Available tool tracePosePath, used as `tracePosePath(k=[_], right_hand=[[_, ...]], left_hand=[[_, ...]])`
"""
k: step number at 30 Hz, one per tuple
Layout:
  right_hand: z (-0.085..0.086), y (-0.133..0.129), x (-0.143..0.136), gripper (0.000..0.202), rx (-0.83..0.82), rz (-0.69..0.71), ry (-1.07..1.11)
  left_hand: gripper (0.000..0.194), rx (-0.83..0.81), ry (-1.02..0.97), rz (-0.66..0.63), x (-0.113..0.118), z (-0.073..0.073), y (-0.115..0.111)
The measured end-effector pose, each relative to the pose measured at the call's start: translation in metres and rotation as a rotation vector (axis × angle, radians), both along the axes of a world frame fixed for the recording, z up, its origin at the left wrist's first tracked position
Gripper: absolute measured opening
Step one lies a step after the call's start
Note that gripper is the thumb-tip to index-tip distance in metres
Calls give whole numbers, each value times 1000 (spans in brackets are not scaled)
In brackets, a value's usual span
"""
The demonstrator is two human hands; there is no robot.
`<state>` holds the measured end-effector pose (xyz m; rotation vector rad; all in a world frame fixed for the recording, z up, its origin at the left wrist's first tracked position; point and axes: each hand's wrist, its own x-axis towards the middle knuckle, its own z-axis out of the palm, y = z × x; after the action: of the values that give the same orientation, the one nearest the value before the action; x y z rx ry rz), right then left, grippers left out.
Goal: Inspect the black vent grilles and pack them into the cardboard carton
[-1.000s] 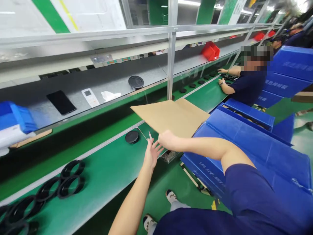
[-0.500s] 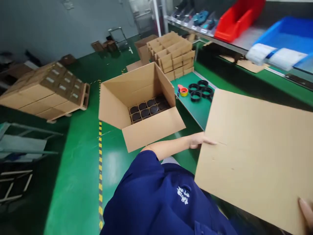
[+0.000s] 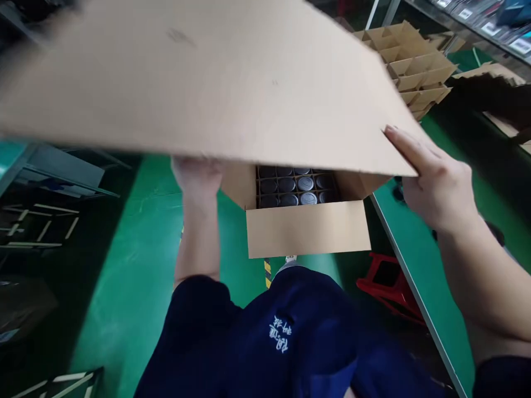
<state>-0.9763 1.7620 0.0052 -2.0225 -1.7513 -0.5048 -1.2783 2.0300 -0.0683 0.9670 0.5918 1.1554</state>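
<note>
A large flat cardboard sheet (image 3: 232, 88) is held up by both hands above an open cardboard box (image 3: 309, 229). My left hand (image 3: 197, 174) grips the sheet's near edge from below, its fingers partly hidden under the sheet. At the right edge, my right hand (image 3: 435, 174) has the sheet pinched between thumb and fingers. Inside the box, round dark cans (image 3: 287, 184) stand in a cardboard divider grid; a few lids look silvery. The sheet covers the far part of the box.
Stacked cardboard dividers (image 3: 415, 61) stand at the upper right, below a shelf (image 3: 468, 30) with labelled bins. A green-topped table (image 3: 440, 287) runs along the right, with a red stool (image 3: 390, 284) beside it. Metal frames (image 3: 53, 381) are at lower left.
The sheet has moved from the right side to above the box, and the view has turned and come nearer to the box. Both hands now show more fully on the sheet.
</note>
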Motion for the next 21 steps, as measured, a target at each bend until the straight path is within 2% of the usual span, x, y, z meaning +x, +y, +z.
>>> tracePosePath(k=[2,5,8,10,14,17,21], right_hand=[[4,39,1,50,-11,5,76],[-7,71,20,50,-94,-112,161],[-30,86,44,51,-203,-256,173],[-46,94,55,43,-261,-297,186],[-76,112,59,44,-375,-375,231],[-97,120,58,47,-451,-366,274],[-115,113,66,48,-483,-327,317]], left_hand=[[59,-91,-79,66,-33,-21,24],[54,-292,-64,203,-68,-61,39],[49,-398,-17,281,-85,-94,43],[45,-385,-2,259,-85,-106,45],[41,-324,26,177,-72,-112,52],[40,-311,27,148,-61,-108,55],[35,-292,3,143,-56,-98,50]])
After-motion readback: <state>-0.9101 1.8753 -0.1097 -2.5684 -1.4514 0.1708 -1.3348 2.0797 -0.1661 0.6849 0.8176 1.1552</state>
